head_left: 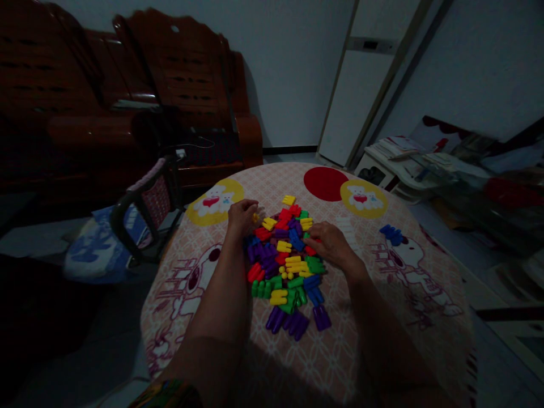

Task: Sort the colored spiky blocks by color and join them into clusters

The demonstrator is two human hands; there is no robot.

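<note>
A pile of colourful plastic building blocks lies mid-table, with purple blocks (266, 255), green blocks (293, 294) and yellow blocks (296, 264) among them. My left hand (241, 220) is at the pile's far left edge, its fingers curled on a small yellow block (255, 217). At the right edge, the bent fingers of my right hand (334, 243) close on a red block (311, 249), partly hidden by them. Loose purple blocks (296, 325) lie at the near side. Joined blue blocks (391, 234) sit apart on the right.
The round table has a patterned tablecloth (327, 362). A chair (148, 204) stands close on its left, and wooden seating (182, 85) is behind. To the right is a white cabinet (382, 170) with papers on top.
</note>
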